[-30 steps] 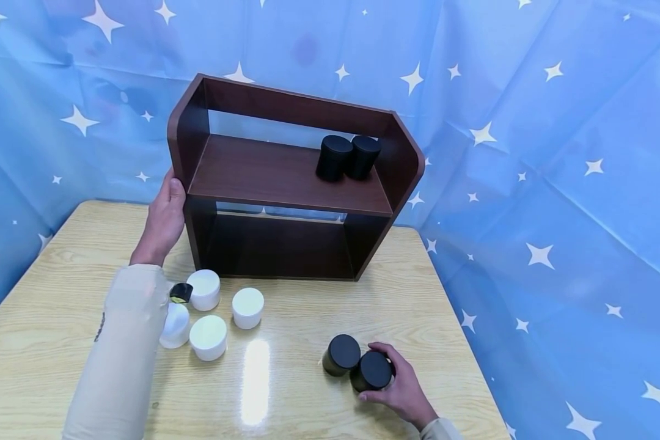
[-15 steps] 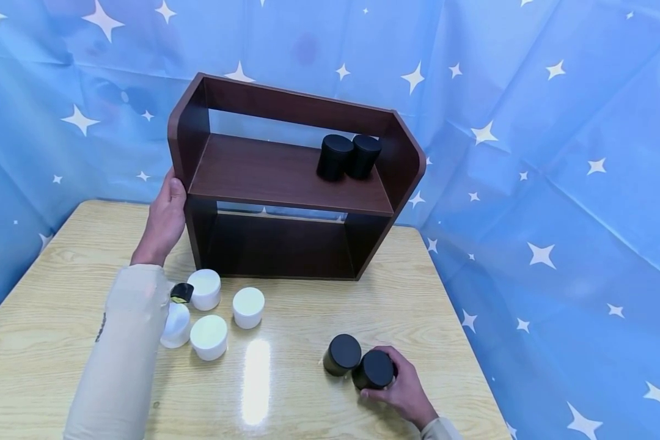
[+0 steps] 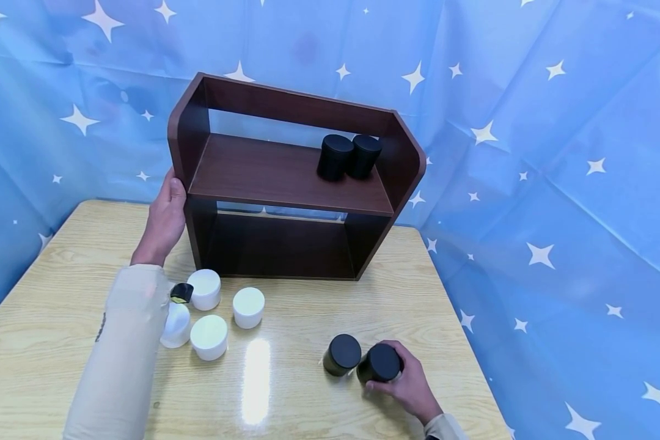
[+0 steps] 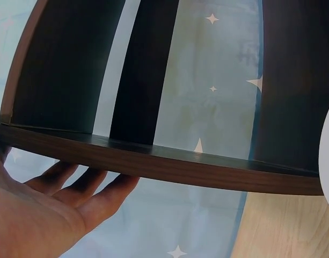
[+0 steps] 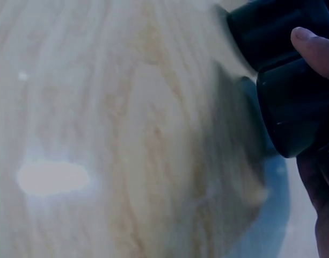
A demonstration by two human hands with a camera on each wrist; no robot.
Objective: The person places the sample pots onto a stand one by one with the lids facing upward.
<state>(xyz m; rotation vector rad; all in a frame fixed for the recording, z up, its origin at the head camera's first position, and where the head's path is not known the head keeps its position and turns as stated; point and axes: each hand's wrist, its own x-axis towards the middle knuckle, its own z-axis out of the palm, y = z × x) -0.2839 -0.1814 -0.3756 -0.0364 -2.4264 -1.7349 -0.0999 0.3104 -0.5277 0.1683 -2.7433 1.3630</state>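
A dark brown two-tier wooden shelf (image 3: 286,174) stands on the table. Against the outer face of its left side panel rests my left hand (image 3: 164,221), with fairly straight fingers (image 4: 108,201) touching the wood in the left wrist view. My right hand (image 3: 409,384) grips a black cylindrical jar (image 3: 381,365) between thumb and fingers at the front right. In the right wrist view the gripped jar (image 5: 295,107) appears slightly raised, its shadow falling beside it. A second black jar (image 3: 342,354) stands just left of it on the table.
Two black jars (image 3: 335,157) stand at the right end of the upper shelf. Several white round jars (image 3: 209,337) sit in front of the shelf, near the left forearm. A blue star-patterned cloth (image 3: 528,153) hangs behind the wooden table (image 3: 286,415).
My right hand has shifted slightly right and up with the black jar, widening its gap from the neighbouring jar. The left hand and the shelf stay put.
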